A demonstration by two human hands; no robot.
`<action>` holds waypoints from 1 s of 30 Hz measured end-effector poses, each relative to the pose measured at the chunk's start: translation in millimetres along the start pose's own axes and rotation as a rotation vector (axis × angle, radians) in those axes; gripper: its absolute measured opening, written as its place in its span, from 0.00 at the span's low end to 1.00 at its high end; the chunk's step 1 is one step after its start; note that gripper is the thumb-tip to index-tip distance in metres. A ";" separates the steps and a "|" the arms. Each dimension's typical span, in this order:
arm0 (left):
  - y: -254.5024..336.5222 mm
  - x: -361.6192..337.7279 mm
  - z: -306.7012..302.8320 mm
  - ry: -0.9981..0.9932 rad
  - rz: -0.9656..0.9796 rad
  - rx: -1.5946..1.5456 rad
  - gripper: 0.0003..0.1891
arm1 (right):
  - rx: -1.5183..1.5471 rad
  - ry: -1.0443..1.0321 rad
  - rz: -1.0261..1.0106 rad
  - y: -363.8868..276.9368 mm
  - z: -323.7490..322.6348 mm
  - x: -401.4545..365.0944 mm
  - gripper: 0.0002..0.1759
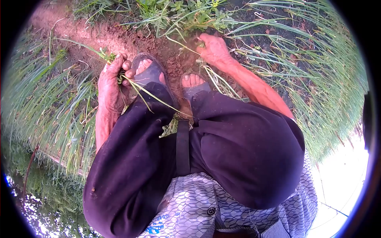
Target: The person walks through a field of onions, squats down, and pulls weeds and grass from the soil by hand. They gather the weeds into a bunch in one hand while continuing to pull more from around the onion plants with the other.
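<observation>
My left hand (pixel 113 81) is closed around a small bunch of pulled weeds (pixel 139 87). Leaves stick out above its fingers and pale thin stems trail down across my trouser leg. Soil coats the fingers. On the other side, my right hand (pixel 214 49) reaches down to the bare soil, its fingers closed on a bit of green weed (pixel 201 44); the fingertips are slightly blurred. Just above that hand grows a clump of leafy weeds (pixel 194 18). A long pale stalk (pixel 180 43) slants across the soil toward the right fingers.
Rows of thin green onion-like plants stand on the left (pixel 59 99) and on the right (pixel 313 67). Between them runs a reddish soil strip (pixel 99 33). My sandalled feet (pixel 149 69) are on it, with my bent knees below. Loose stalks (pixel 220 81) lie by the right foot.
</observation>
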State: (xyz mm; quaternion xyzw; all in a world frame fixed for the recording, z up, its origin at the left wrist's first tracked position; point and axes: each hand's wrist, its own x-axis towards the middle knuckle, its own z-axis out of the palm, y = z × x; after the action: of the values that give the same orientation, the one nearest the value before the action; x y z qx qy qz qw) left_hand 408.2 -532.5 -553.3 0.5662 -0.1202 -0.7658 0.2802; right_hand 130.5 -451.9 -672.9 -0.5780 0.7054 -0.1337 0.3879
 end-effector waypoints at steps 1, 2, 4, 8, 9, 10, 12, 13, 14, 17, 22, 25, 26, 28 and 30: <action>-2.7 2.1 -3.2 -0.011 0.000 -0.004 0.10 | -0.045 0.056 0.022 7.3 -6.1 0.8 0.16; -4.9 3.7 -3.9 -0.007 -0.014 0.009 0.10 | -0.091 0.112 0.042 16.0 -10.9 5.2 0.18; -6.2 4.4 -3.5 0.009 -0.036 0.036 0.09 | -0.229 0.216 -0.008 35.3 1.4 11.4 0.21; -2.8 2.3 6.0 -0.004 -0.031 0.038 0.09 | -0.080 0.291 -0.102 13.4 17.1 19.3 0.25; -2.3 2.0 7.0 -0.001 -0.035 0.038 0.09 | -0.070 0.294 -0.074 7.9 18.4 19.8 0.25; -3.2 1.4 7.1 0.002 -0.036 0.049 0.09 | -0.061 0.298 -0.045 5.7 19.0 18.6 0.25; -5.5 2.8 6.8 -0.004 -0.035 0.071 0.10 | -0.078 0.363 -0.072 14.1 28.0 18.6 0.24; -6.0 3.5 6.9 -0.011 -0.044 0.078 0.10 | -0.127 0.318 -0.021 12.8 28.3 21.1 0.24; -2.2 4.0 9.0 -0.014 -0.050 0.084 0.09 | -0.173 0.266 0.034 9.2 28.0 22.5 0.24; -1.7 4.3 12.5 -0.019 -0.055 0.093 0.09 | -0.086 0.296 0.001 4.0 24.5 19.2 0.20; -1.9 6.5 12.3 -0.039 -0.053 0.116 0.08 | -0.200 0.305 -0.041 7.1 25.1 27.0 0.21; -0.8 6.1 13.7 -0.025 -0.049 0.121 0.08 | -0.145 0.135 0.057 13.3 17.6 31.4 0.23; -0.6 5.2 13.7 -0.022 -0.045 0.119 0.08 | -0.079 0.137 0.058 20.8 23.3 31.2 0.23; -0.9 4.9 12.9 -0.013 -0.043 0.113 0.08 | -0.021 0.115 0.073 18.3 20.6 30.4 0.24; -2.4 5.1 9.2 -0.012 -0.049 0.097 0.08 | -0.037 0.065 0.101 8.5 14.9 24.9 0.24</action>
State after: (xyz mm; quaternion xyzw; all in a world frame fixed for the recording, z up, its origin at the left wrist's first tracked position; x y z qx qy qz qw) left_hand 397.9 -534.7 -555.6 0.5773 -0.1449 -0.7691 0.2326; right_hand 134.2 -468.4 -698.0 -0.5440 0.7483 -0.1195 0.3604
